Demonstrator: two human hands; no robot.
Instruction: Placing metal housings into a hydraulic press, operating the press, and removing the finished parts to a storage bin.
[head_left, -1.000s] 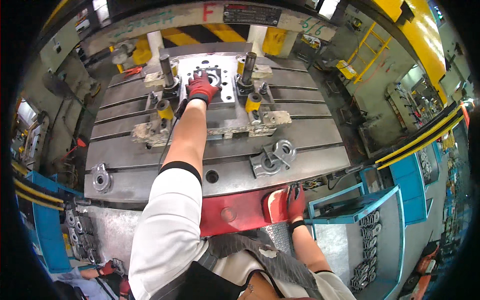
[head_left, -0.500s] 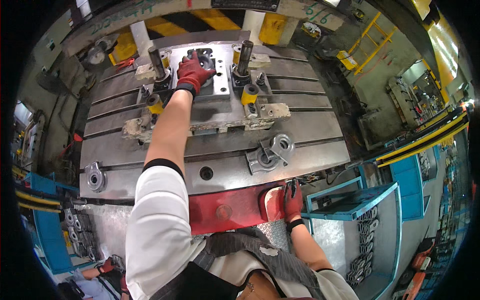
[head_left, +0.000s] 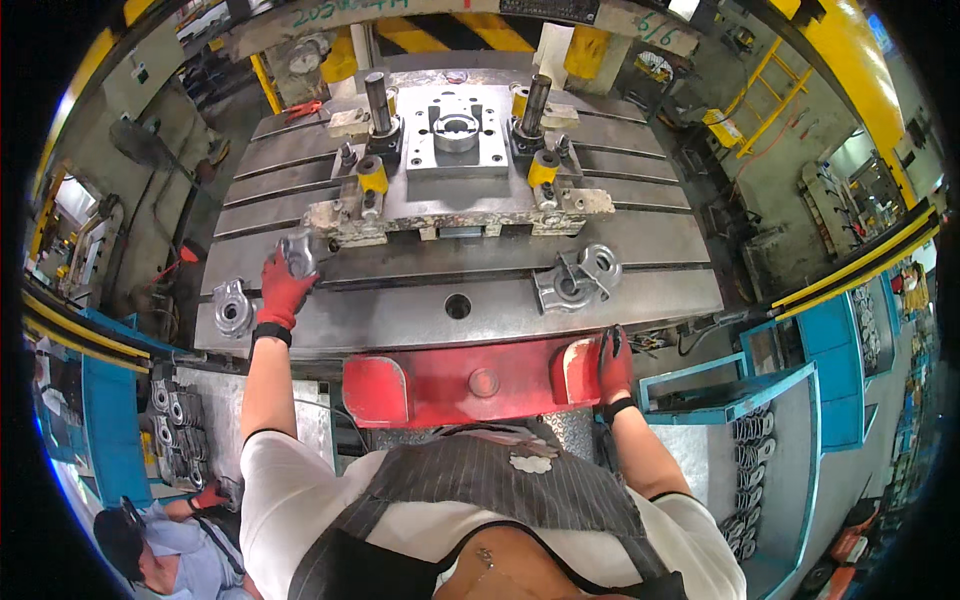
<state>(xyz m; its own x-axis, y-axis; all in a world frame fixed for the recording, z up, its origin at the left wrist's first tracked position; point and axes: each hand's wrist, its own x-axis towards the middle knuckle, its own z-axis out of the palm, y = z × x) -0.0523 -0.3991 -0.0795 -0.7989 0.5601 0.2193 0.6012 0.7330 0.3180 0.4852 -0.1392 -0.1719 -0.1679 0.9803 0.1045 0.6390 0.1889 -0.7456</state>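
My left hand (head_left: 284, 290), in a red glove, is closed on a grey metal ring bracket (head_left: 304, 254) held over the left part of the slotted press bed (head_left: 400, 325). Beside it on the left lies another ring bracket (head_left: 234, 308). My right hand (head_left: 616, 370), gloved in red with dark fingertips, lies along the outer right side of a red console (head_left: 450, 385), fingers stretched forward. Beyond that hand, two or so similar brackets (head_left: 580, 280) sit stacked on the bed. The bright die plate (head_left: 440, 158) at the back carries a round ring-shaped seat (head_left: 457, 133).
Dark guide posts (head_left: 378, 105) and yellow-topped blocks (head_left: 372, 175) flank the die. Blue-framed bins (head_left: 810, 440) with many brackets stand at right; more brackets (head_left: 180, 430) lie at left. A person (head_left: 165, 550) in light clothing works at the lower left.
My left hand has moved from the die back to the bed's left front, now with a bracket. The view has shifted left and back. My right hand stays at the console's side.
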